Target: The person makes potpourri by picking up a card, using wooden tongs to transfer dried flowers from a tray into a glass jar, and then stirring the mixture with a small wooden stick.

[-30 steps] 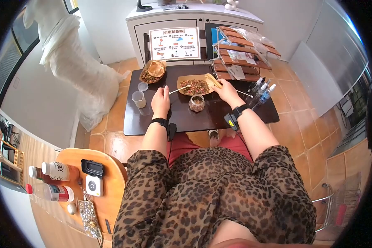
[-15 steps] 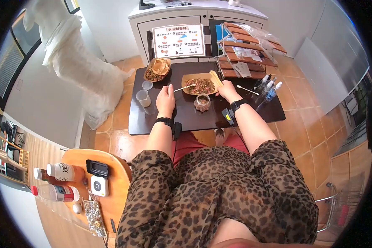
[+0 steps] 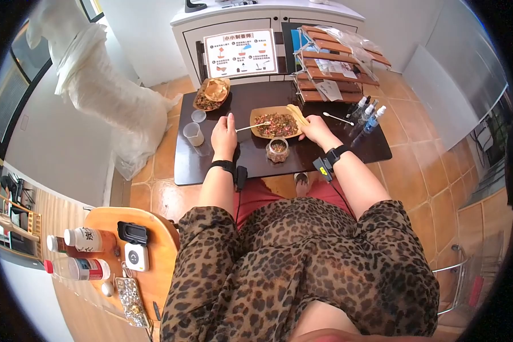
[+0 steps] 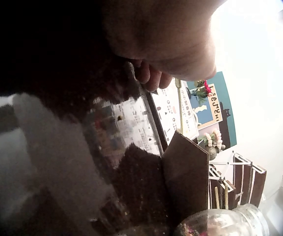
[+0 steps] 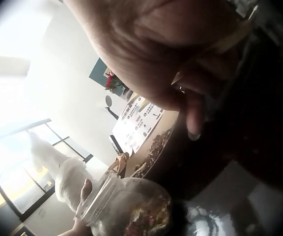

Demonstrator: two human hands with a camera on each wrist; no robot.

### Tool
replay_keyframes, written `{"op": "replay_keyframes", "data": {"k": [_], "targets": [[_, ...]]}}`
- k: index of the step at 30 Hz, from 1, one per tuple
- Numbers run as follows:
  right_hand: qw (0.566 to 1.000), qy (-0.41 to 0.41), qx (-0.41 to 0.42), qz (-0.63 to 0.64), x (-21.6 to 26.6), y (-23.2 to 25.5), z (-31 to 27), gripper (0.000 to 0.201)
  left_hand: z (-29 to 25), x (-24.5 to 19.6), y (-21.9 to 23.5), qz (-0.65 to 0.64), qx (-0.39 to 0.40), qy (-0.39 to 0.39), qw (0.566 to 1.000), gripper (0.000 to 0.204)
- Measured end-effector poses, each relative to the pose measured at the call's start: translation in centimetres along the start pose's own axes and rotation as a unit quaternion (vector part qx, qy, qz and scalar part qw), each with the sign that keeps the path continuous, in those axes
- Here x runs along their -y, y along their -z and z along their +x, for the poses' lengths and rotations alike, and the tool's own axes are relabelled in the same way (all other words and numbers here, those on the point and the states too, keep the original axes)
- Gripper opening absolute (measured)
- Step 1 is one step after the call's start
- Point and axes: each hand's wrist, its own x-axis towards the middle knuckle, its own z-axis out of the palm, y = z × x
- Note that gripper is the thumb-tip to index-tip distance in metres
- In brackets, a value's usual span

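A brown paper tray (image 3: pixel 257 113) holds a mix of dried petals and herbs (image 3: pixel 276 125). From the left, my left hand (image 3: pixel 224 138) pinches a thin white long-handled spoon (image 3: pixel 252 126), its tip over the mix. My right hand (image 3: pixel 318 132) is at the tray's right edge and holds pale wooden tongs (image 3: pixel 297 115), which slant along that side. Just in front of the tray stands a clear glass jar (image 3: pixel 277 150) with dried petals inside; it also shows near the right hand (image 5: pixel 193 73) in the right wrist view.
Left on the dark table (image 3: pixel 251 165) are a plastic cup (image 3: pixel 193 135), a round lid (image 3: pixel 198 116) and a second paper tray (image 3: pixel 204 104). A second white spoon (image 3: pixel 337 118) and several small spray bottles (image 3: pixel 371 121) are at the right. Behind stand a printed sheet (image 3: pixel 240 52) and a slatted wooden rack (image 3: pixel 333 65).
The tongs in my right hand have swung from angled over the tray to lie steeper along its right side. My left hand keeps the spoon tip over the mix. The head view shifts slightly.
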Motion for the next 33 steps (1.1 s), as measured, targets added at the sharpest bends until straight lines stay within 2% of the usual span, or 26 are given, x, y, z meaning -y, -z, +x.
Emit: {"op": "replay_keyframes", "data": {"k": [10,16,19,22,23,26,29,32,33], "targets": [[1.0,0.001,0.022,0.016,1.2,0.9,-2.2,0.018,0.4,1.2,-0.5,0.024,0.008,0.011,1.0,0.051],[1.0,-0.003,0.022,0.02,0.2,1.1,-1.6,0.019,0.5,1.4,-0.6,0.005,0.007,0.027,1.0,0.049],[0.999,-0.002,0.03,-0.013,0.1,1.8,-1.7,0.028,0.6,1.3,-0.2,-0.039,-0.003,0.049,0.998,0.047],[0.983,0.082,-0.096,-0.136,0.9,2.6,-2.5,0.041,1.1,1.6,-0.2,-0.025,0.0,0.053,0.998,0.044],[0.991,0.036,-0.072,-0.106,1.1,3.2,-2.0,0.05,1.4,2.0,-0.2,-0.008,0.005,0.051,0.999,0.042],[0.989,0.061,-0.063,-0.116,3.3,5.1,-3.1,0.038,2.0,2.6,0.0,0.022,0.03,0.033,0.999,0.037],[0.979,0.132,-0.073,-0.138,2.1,6.0,-2.5,0.034,1.9,2.3,0.4,0.0,0.043,0.037,0.998,0.029],[0.971,0.08,0.005,-0.226,5.5,6.9,-4.7,0.03,1.5,2.0,0.4,-0.007,0.034,0.035,0.999,0.026],[0.963,0.088,0.004,-0.256,5.9,6.9,-5.0,0.028,1.3,1.9,0.4,-0.008,0.029,0.035,0.999,0.026]]}}
